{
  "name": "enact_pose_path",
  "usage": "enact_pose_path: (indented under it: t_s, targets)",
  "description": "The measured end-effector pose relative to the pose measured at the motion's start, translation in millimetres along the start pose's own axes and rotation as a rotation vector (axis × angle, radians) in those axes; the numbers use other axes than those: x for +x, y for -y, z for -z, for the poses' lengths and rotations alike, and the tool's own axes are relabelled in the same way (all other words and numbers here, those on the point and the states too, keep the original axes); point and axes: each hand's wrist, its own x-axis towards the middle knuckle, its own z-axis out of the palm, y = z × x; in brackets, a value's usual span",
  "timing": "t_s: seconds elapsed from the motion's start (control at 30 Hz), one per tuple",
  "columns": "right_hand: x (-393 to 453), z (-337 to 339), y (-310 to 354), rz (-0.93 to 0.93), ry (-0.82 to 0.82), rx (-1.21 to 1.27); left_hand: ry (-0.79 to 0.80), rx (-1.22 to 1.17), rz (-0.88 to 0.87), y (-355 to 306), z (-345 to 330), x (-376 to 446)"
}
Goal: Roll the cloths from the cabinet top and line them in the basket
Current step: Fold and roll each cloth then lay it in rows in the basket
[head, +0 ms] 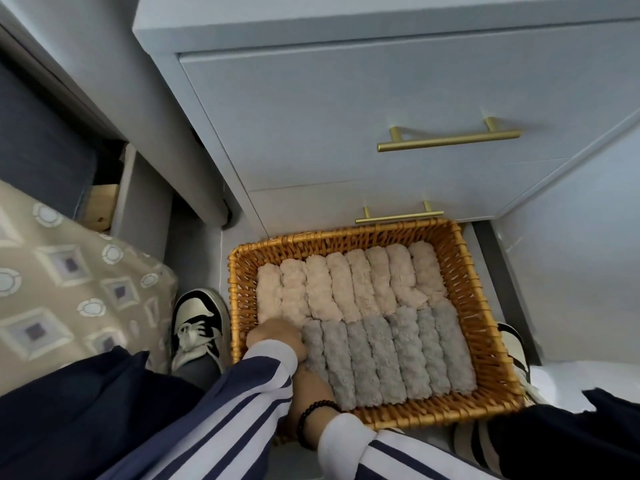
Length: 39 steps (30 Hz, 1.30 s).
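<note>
Two hands [277,336] [313,386] are reaching into the basket [485,323], grip hidden, beside soft, light grey rolls [388,358] best being cradled around their middles.

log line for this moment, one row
basket: on floor | rolled cloths: two rows | left hand: at grey row's end | right hand: beside it

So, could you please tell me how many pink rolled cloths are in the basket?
8 pink rolls, side by side across the far row of the wicker basket, behind the grey rolls. The left hand may hide part of the near-left corner.
</note>
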Motion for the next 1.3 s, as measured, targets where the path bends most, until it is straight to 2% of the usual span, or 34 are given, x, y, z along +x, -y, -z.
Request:
enact_pose_path:
  t_s: [0.1,0.2,0.37,0.53,0.73,0.87,1.03,1.13,1.3]
  targets:
    - [5,-3,-2,0.028,0.057,-0.033,-0.048,0.148,-0.001,-5,-4,5]
    - [15,-6,-1,-0.003,0.011,-0.053,-0.052,0.001,-0.042,1,2,16]
    - [18,-8,-2,-0.088,-0.057,0.078,0.095,-0.145,-0.045,6,12,25]
    - [26,-7,-2,-0.143,-0.085,0.163,-0.029,-0.331,-0.013,6,5,28]
    - [29,-8,0,-0.131,-0.067,0.137,-0.064,-0.496,0.006,7,-1,28]
    - [26,-8,-3,-0.117,0.003,0.118,0.025,-0.539,0.009,9,3,29]
    - [23,-8,-5,-0.098,0.019,0.117,0.212,-0.812,0.035,9,11,23]
    - [14,-7,-5,-0.087,0.001,0.15,0.227,-0.797,0.004,10,11,19]
    - [-11,0,0,-0.054,-0.022,0.155,0.171,-0.779,0.059,19,8,-2]
